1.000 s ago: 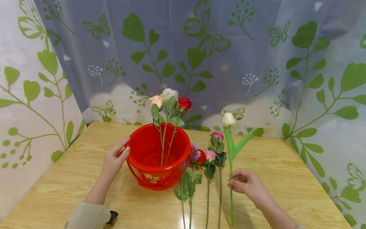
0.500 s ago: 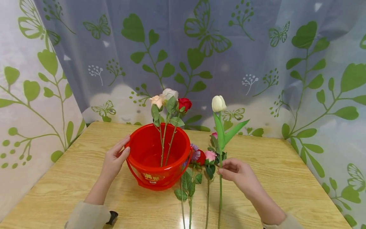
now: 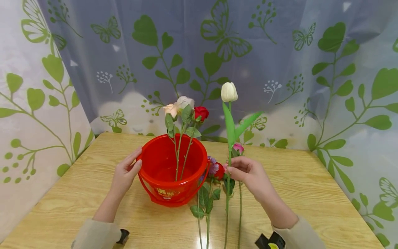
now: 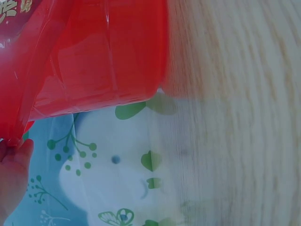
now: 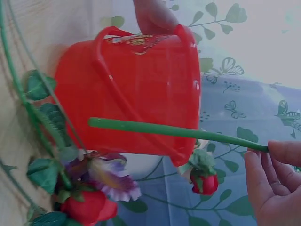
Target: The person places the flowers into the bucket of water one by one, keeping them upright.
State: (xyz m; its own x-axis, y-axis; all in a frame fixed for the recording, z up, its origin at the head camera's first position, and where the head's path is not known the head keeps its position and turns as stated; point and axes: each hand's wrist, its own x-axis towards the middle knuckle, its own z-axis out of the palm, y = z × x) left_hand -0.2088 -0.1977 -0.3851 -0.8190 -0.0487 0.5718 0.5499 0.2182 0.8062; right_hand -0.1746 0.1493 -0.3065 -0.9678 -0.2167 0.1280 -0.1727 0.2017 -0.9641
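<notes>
Right hand [image 3: 245,173] pinched the tulip [image 3: 229,92] stem, long axis upright, just right of the bucket [image 3: 172,173]. Left hand [image 3: 125,173] rested fingers straight against the bucket's left rim on the bench [image 3: 311,193].

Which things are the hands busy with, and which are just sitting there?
In use:
- white tulip, pinched by the right hand
- red bucket, touched at its rim by the left hand
- roses in the bucket

Just lying about:
- flowers on the table
- leafy curtain
</notes>
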